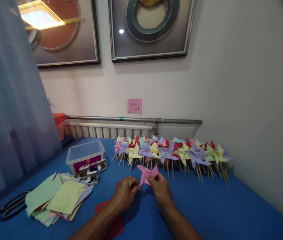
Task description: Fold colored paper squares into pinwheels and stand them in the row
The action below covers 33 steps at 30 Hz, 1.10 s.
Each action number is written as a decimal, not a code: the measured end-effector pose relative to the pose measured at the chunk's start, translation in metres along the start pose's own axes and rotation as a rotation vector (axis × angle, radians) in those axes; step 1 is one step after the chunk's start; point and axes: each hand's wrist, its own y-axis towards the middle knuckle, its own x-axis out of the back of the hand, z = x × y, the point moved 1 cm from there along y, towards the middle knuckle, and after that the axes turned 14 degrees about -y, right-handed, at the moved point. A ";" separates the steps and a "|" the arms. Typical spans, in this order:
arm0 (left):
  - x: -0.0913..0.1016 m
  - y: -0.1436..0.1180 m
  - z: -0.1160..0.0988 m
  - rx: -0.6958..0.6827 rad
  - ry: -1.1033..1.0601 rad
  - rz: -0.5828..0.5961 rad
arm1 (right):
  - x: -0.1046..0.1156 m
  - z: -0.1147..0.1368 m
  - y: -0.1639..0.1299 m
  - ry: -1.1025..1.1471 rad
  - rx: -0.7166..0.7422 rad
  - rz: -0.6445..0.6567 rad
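A pink paper pinwheel head (145, 173), its blades folded in to the middle, is held up above the blue table cover. My right hand (161, 190) grips it from the right, the thumb pressed near its centre. Just left of it is my left hand (126, 192), its fingers curled together close to the lower left blade. Whatever those fingers pinch is too small or hidden to make out. Under my left forearm lies a red paper sheet (115, 225), partly covered by the arm.
Many finished pinwheels on sticks (167, 152) crowd the back right. At left are a paper stack (68, 196), scissors (13, 205), a clear plastic box (85, 151) and small open boxes (93, 178). Behind stand a radiator (106, 130) and a red basket (60, 125).
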 end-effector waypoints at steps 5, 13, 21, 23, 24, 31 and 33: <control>0.002 0.000 0.005 0.027 0.072 -0.015 | 0.006 -0.002 0.006 0.003 0.040 -0.069; 0.002 0.002 0.013 0.010 0.099 -0.047 | 0.004 0.005 0.003 0.063 0.015 -0.015; 0.007 0.013 0.017 0.243 -0.400 -0.246 | -0.009 0.000 -0.005 0.001 -0.023 0.034; 0.003 0.013 0.017 0.232 -0.439 -0.235 | -0.015 -0.004 -0.009 -0.078 0.016 0.107; 0.000 0.012 0.016 0.217 -0.443 -0.226 | -0.018 -0.005 -0.012 -0.108 0.032 0.125; -0.010 0.008 0.020 0.188 -0.405 -0.188 | -0.024 -0.006 -0.018 -0.156 0.037 0.142; -0.009 0.008 0.020 0.180 -0.391 -0.186 | -0.024 -0.005 -0.018 -0.155 0.028 0.146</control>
